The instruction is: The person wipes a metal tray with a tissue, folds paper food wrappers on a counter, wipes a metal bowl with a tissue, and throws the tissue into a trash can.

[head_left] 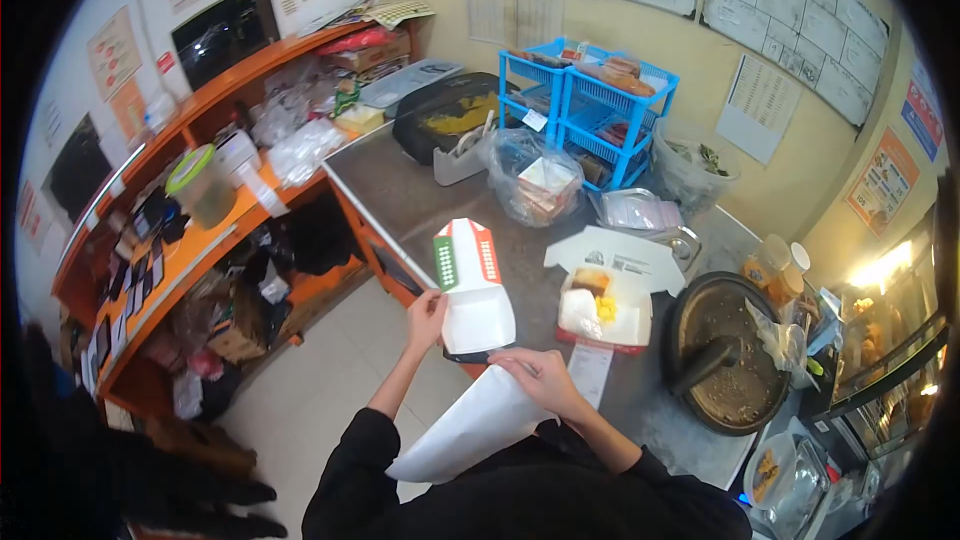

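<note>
A white takeaway box [478,320] with a green and red printed lid stands open at the counter's front edge, nothing visible inside. My left hand [427,322] pinches its left side. Just below the box, my right hand [540,377] is closed on the top of a sheet of white paper [460,430], which hangs down in front of my body. To the right, a second open takeaway box [632,322] holds rice, a browned piece of food and yellow bits. Below that box lies a printed receipt [590,372].
A large round dark pan [730,390] with a thick handle sits at the right of the counter [400,190]. Farther back are blue stacked baskets [605,110], a clear plastic bag [535,175] and a black bag [430,120]. Orange shelving [225,220] lines the left wall.
</note>
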`<state>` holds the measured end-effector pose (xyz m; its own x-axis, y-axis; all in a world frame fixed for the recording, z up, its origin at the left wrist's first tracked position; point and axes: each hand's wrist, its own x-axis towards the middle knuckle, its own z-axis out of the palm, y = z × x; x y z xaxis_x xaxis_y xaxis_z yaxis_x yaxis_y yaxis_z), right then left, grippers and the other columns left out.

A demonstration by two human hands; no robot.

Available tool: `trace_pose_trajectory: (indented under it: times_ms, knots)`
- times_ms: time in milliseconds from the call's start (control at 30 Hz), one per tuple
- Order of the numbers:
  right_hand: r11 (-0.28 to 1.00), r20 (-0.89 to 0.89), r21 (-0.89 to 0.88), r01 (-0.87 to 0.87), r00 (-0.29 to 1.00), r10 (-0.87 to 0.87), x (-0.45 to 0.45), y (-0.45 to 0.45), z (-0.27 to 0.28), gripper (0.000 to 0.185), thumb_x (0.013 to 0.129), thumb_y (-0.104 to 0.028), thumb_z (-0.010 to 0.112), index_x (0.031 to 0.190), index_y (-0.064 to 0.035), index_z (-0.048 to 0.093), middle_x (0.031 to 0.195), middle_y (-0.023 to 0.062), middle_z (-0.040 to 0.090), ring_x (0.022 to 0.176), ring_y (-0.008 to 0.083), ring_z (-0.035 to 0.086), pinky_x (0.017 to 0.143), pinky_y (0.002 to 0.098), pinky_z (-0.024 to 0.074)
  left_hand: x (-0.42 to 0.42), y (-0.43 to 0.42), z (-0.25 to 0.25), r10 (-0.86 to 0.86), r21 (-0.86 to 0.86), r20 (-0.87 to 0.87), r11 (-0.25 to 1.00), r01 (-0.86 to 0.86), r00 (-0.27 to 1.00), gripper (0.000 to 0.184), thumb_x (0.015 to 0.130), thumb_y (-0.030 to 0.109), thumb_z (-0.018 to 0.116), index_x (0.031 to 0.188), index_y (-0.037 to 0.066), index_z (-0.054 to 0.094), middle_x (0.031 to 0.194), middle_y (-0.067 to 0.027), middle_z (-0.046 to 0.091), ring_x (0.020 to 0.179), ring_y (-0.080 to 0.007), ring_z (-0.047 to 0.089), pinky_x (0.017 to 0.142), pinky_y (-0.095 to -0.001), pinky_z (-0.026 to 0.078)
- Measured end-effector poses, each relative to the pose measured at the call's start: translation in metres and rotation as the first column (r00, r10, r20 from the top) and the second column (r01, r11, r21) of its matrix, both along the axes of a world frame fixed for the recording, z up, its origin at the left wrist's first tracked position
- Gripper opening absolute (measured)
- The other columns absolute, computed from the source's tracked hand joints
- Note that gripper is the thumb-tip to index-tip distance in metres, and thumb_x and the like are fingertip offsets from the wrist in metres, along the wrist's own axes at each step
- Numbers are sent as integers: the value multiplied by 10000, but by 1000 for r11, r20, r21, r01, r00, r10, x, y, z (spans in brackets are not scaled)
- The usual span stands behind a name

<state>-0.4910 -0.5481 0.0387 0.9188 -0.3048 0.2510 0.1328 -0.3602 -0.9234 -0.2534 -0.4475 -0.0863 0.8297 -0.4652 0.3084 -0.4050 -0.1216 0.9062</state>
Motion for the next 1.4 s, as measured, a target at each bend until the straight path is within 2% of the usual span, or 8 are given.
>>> trace_pose_trajectory:
  times_ms: [333, 500, 600, 700, 800, 967, 1267, 1400]
  knots:
    - [813, -46, 170, 556, 829, -557, 148, -66, -36, 183, 866, -95, 514, 942, 20, 634, 838, 81, 656, 751, 94, 569, 684, 233, 447, 182, -135, -3, -425, 145, -85, 889, 433, 901, 212, 791, 157, 640, 902, -25, 636, 759, -109, 664, 667, -121, 631, 611, -254, 490]
    - [525, 5, 218, 823, 537, -844, 215, -97, -72, 174, 872, -86, 514, 922, 35, 628, 797, 22, 618, 716, 58, 507, 635, 195, 404, 234, -144, -15, -587, 71, -293, 774, 629, 755, 542, 824, 244, 611, 1234, -54, 418, 1147, -157, 561, 993, -206, 585, 807, -282, 464]
    - [383, 8, 192, 904, 389, -921, 231, -107, -89, 175, 872, -95, 520, 913, 36, 629, 786, 22, 618, 712, 58, 506, 636, 200, 407, 271, -114, 32, -541, -471, -840, 758, 451, 31, 595, 859, 347, 553, 1283, -25, 364, 1186, -153, 530, 1001, -213, 562, 811, -311, 461]
    - [269, -95, 153, 951, 285, -954, 239, -105, -95, 179, 857, -114, 538, 899, 29, 636, 836, 109, 656, 771, 115, 568, 716, 256, 443, 290, -91, 48, -512, -516, -839, 645, 564, -183, 607, 888, 431, 476, 1302, 14, 326, 1216, -146, 499, 1013, -180, 528, 813, -317, 452]
    - [174, -145, 115, 978, 190, -971, 239, -100, -105, 191, 860, -132, 539, 890, 30, 635, 811, 108, 654, 749, 113, 562, 700, 258, 443, 273, -100, 55, -343, 102, -866, 592, 800, 364, 521, 896, 347, 502, 1271, 23, 345, 1152, -129, 545, 972, -145, 538, 796, -293, 449]
    - [153, -162, 19, 988, 154, -975, 240, -111, -112, 219, 845, -130, 559, 992, 26, 600, 776, 123, 641, 710, 154, 573, 694, 270, 445, 250, -115, 9, -548, 13, -437, 789, 615, 713, 415, 821, 31, 556, 1179, 23, 347, 810, -77, 633, 625, -78, 528, 575, -202, 419]
    - [190, 79, -629, 754, 306, -949, 264, -78, -65, 313, 768, -65, 616, 1075, -36, 564, 1156, 162, 486, 1010, 321, 480, 813, 389, 403, 248, -106, 14, -532, 22, -387, 811, 585, 753, 580, 800, 41, 579, 1294, 52, 276, 936, -119, 595, 869, -169, 560, 788, -257, 405]
    - [367, -71, -654, 661, 430, -900, 274, -53, -69, 275, 756, -70, 610, 1028, -39, 585, 1136, 144, 496, 1026, 313, 479, 818, 406, 395, 229, -108, 40, -422, 357, 383, 888, 290, 822, 516, 789, 117, 605, 1254, 71, 386, 1193, -158, 477, 1129, -264, 444, 982, -379, 263]
